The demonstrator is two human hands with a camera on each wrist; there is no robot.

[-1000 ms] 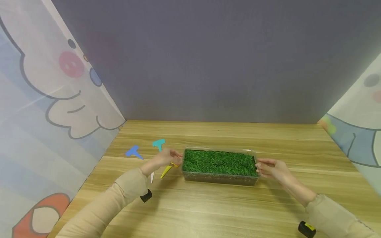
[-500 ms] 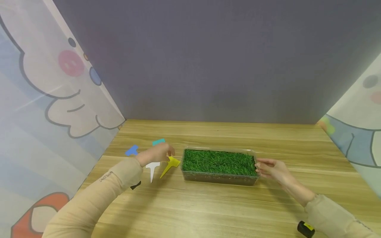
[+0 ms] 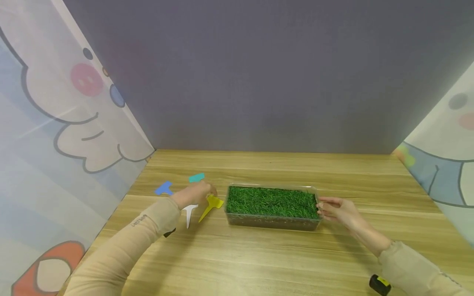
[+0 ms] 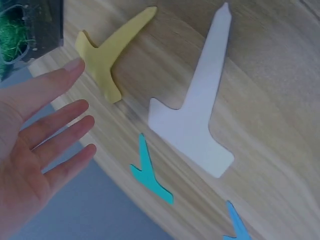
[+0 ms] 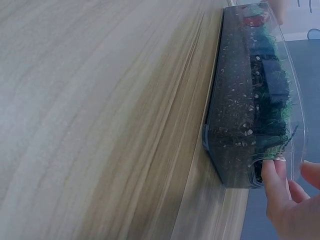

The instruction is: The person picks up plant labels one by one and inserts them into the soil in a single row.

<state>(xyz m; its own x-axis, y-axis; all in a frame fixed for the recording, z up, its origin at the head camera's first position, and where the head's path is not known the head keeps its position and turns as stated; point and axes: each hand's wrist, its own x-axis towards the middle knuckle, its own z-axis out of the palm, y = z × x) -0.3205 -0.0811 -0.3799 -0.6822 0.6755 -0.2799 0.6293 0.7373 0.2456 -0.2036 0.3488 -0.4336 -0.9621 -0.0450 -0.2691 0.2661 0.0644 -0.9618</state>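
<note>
The left hand [image 3: 195,192] hovers over the plant labels at the 9 o'clock side of the grass box, fingers straight and spread, holding nothing; in the wrist view its fingertips [image 4: 75,65] sit just short of the yellow label [image 4: 112,50]. The right hand [image 3: 335,209] rests against the 3 o'clock end of the clear box of grass [image 3: 272,205], with a thumb and fingertips [image 5: 272,175] pressed on the end wall near the rim. Whether they pinch the rim or only touch it cannot be told.

The box stands near the middle of the desk [image 3: 259,255], long side toward the person, dark soil showing through its wall under the green turf. Four T-shaped labels lie flat on the desk to its 9 o'clock: the yellow one just beside the box's corner, the white label [image 3: 189,213] next to it toward 8 o'clock, the teal label [image 3: 196,177] at about 10 o'clock behind the left hand, and the blue label [image 3: 164,188] farthest out at 9 o'clock. None touches another.
</note>
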